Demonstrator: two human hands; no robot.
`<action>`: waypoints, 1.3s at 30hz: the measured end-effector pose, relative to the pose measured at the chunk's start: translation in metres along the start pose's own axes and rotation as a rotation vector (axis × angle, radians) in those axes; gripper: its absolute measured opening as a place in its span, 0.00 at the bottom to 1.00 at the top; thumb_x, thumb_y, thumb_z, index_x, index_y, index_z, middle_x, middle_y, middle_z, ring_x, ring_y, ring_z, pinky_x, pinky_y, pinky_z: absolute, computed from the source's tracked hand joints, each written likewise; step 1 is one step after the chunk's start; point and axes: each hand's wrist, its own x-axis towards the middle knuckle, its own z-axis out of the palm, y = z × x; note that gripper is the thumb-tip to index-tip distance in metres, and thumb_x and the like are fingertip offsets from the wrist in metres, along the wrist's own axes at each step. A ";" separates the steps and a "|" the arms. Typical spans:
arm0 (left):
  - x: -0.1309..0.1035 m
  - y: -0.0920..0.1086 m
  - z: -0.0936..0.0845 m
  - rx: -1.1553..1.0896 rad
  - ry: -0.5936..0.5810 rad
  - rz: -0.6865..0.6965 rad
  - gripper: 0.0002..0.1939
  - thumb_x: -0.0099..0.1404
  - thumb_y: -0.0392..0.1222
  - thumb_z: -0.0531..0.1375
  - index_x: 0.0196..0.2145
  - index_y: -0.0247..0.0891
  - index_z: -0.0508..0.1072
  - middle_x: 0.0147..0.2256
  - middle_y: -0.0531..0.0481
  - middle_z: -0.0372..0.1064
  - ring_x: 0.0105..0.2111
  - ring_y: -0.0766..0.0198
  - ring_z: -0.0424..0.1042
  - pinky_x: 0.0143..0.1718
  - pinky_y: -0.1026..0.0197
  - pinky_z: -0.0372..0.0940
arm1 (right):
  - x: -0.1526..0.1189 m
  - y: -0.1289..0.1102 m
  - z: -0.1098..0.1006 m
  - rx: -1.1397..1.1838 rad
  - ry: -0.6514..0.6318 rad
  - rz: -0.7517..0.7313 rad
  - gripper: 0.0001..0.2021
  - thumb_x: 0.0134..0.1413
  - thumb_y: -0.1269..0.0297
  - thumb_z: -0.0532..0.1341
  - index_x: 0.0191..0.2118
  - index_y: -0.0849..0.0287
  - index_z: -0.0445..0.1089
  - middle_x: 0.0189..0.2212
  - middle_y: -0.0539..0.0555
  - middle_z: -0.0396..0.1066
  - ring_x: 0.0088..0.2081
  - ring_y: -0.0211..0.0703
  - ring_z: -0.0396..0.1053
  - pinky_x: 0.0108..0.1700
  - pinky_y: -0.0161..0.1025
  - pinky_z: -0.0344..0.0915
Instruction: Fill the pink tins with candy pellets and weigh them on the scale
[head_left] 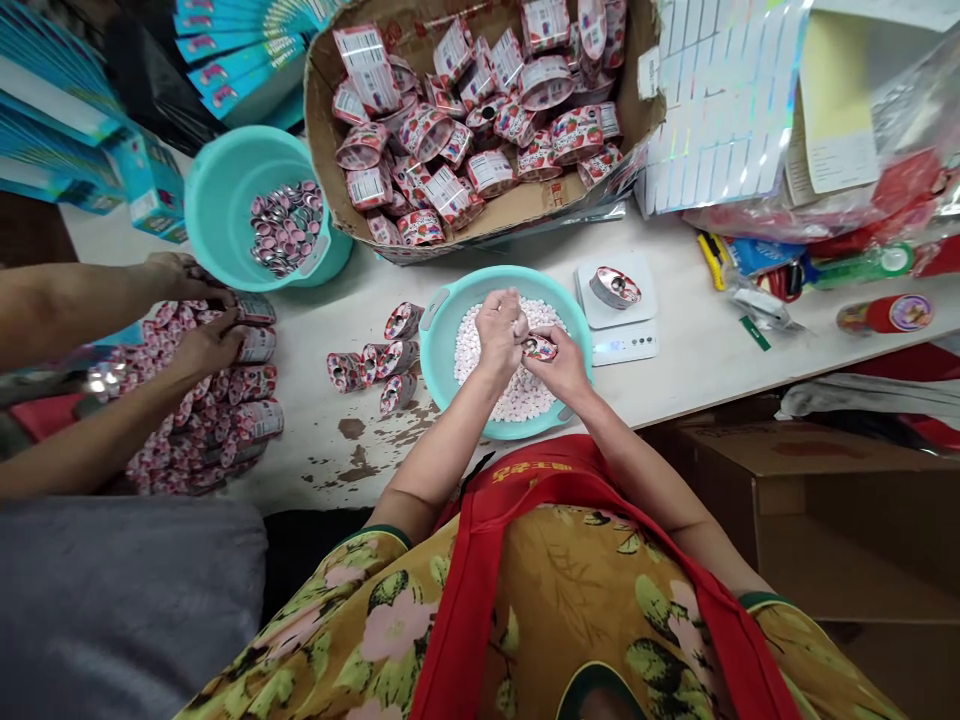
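Note:
My right hand (561, 368) grips a small printed tin (538, 347) with a hole in its top, above a turquoise basin (436, 365). Small pale pink pellets (517, 402) like candies fill the basin's bottom. Beside the tin's top my left hand (501, 328) is closed, its fingers curled; whatever they hold is hidden. Another tin (616, 287) rests on a white digital scale (624, 345) to the right of the basin. Several similar tins (397, 358) stand in a cluster to its left.
A cardboard box (480, 240) of printed tins stands behind the basin. Left of it, another turquoise basin (217, 200) holds small round lids (285, 228). A co-worker's hands (206, 345) touch stacked tins (187, 420) at the left. Sticker sheets (720, 110) and a yellow cutter (712, 262) lie right.

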 end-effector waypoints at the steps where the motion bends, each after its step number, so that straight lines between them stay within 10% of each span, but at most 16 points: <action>1: 0.003 0.004 -0.004 -0.020 -0.003 -0.017 0.21 0.65 0.56 0.68 0.30 0.39 0.64 0.19 0.61 0.50 0.14 0.76 0.50 0.15 0.68 0.45 | -0.002 -0.002 -0.003 0.042 -0.010 0.004 0.19 0.43 0.61 0.66 0.44 0.58 0.72 0.43 0.54 0.77 0.45 0.47 0.74 0.53 0.45 0.69; 8: 0.023 -0.008 -0.052 0.210 -0.026 -0.302 0.22 0.66 0.54 0.67 0.25 0.35 0.68 0.17 0.56 0.57 0.13 0.77 0.53 0.13 0.71 0.42 | -0.052 -0.009 -0.081 0.116 0.164 0.076 0.24 0.42 0.53 0.72 0.46 0.54 0.72 0.43 0.54 0.77 0.44 0.49 0.75 0.51 0.46 0.72; 12: 0.021 -0.029 -0.060 0.216 0.019 -0.389 0.24 0.64 0.55 0.68 0.23 0.36 0.66 0.17 0.57 0.58 0.13 0.77 0.54 0.13 0.72 0.44 | -0.082 0.040 -0.135 -0.023 0.427 0.177 0.24 0.41 0.53 0.73 0.45 0.54 0.72 0.42 0.56 0.76 0.43 0.50 0.75 0.49 0.49 0.73; 15: 0.024 -0.035 -0.055 0.128 0.130 -0.408 0.25 0.63 0.57 0.68 0.23 0.37 0.64 0.19 0.55 0.62 0.16 0.75 0.62 0.16 0.72 0.54 | -0.091 0.086 -0.151 -0.094 0.391 0.283 0.24 0.40 0.51 0.72 0.43 0.55 0.72 0.41 0.57 0.76 0.41 0.51 0.74 0.50 0.53 0.72; 20: 0.032 -0.038 -0.055 0.087 0.155 -0.427 0.16 0.64 0.51 0.69 0.33 0.34 0.74 0.21 0.55 0.64 0.18 0.74 0.64 0.20 0.72 0.60 | -0.073 0.105 -0.148 -0.245 0.264 0.181 0.29 0.39 0.46 0.72 0.47 0.56 0.70 0.49 0.60 0.73 0.52 0.57 0.71 0.55 0.57 0.69; 25: 0.031 -0.042 -0.061 0.045 0.117 -0.401 0.07 0.63 0.34 0.67 0.40 0.35 0.78 0.25 0.55 0.68 0.20 0.75 0.66 0.20 0.73 0.60 | 0.027 0.088 -0.136 -0.351 0.384 -0.007 0.36 0.43 0.49 0.72 0.57 0.56 0.66 0.63 0.65 0.62 0.62 0.58 0.64 0.57 0.56 0.68; 29: 0.027 -0.040 -0.060 0.010 0.145 -0.414 0.04 0.63 0.34 0.66 0.37 0.35 0.78 0.27 0.54 0.68 0.21 0.76 0.67 0.22 0.72 0.62 | 0.087 0.069 -0.131 -0.216 0.345 -0.008 0.23 0.45 0.52 0.70 0.45 0.59 0.69 0.51 0.61 0.73 0.54 0.55 0.70 0.58 0.56 0.67; 34: 0.022 -0.033 -0.055 -0.028 0.068 -0.386 0.16 0.65 0.52 0.68 0.37 0.35 0.78 0.26 0.53 0.68 0.20 0.73 0.66 0.22 0.69 0.62 | 0.055 0.010 -0.114 0.050 0.088 -0.013 0.24 0.44 0.48 0.71 0.45 0.54 0.72 0.39 0.52 0.76 0.41 0.46 0.74 0.46 0.44 0.73; 39: 0.021 -0.041 -0.044 -0.131 -0.099 -0.525 0.34 0.61 0.74 0.59 0.36 0.35 0.77 0.29 0.44 0.74 0.25 0.60 0.74 0.27 0.59 0.69 | 0.022 -0.017 -0.061 0.212 -0.287 0.346 0.24 0.36 0.46 0.75 0.35 0.58 0.74 0.27 0.51 0.75 0.28 0.44 0.72 0.30 0.41 0.72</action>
